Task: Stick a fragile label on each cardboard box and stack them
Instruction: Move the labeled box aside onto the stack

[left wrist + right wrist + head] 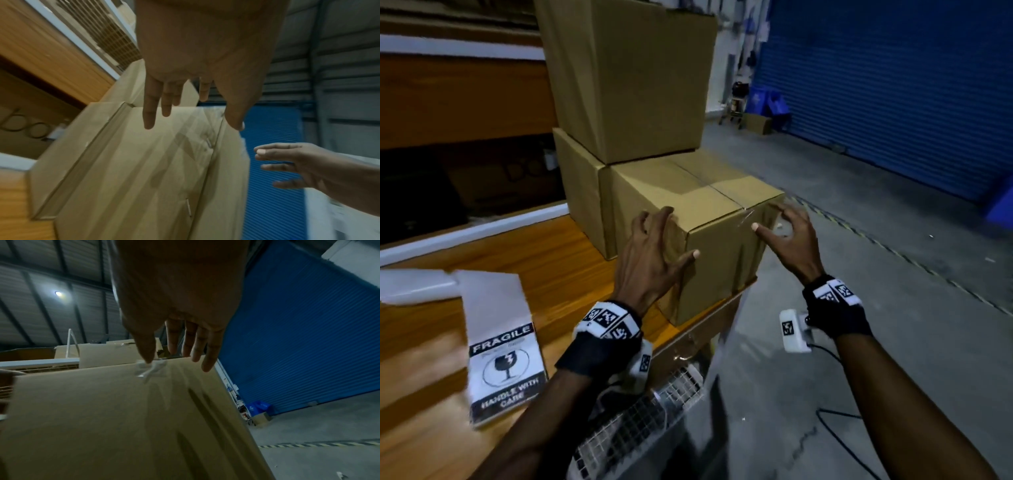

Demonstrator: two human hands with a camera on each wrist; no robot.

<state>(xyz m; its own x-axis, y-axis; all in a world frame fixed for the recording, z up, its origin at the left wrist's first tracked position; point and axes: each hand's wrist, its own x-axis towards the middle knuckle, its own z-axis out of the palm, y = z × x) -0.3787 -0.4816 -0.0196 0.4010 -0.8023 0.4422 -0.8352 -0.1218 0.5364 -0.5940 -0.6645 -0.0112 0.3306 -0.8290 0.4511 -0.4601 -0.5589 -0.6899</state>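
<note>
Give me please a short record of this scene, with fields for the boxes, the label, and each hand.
boxes: three; near box at the table edge, one behind it, one on top
label: fragile label sheet lies on the table, not stuck yet
left hand: fingers spread on near box
right hand: open at the box's right side

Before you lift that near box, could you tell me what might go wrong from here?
The near box juts past the table corner, so a nudge might tip it floorward. Left hand and right hand are open, not gripping yet; it could slip. No label shows on its visible faces; the fragile labels lie on the table.
</note>
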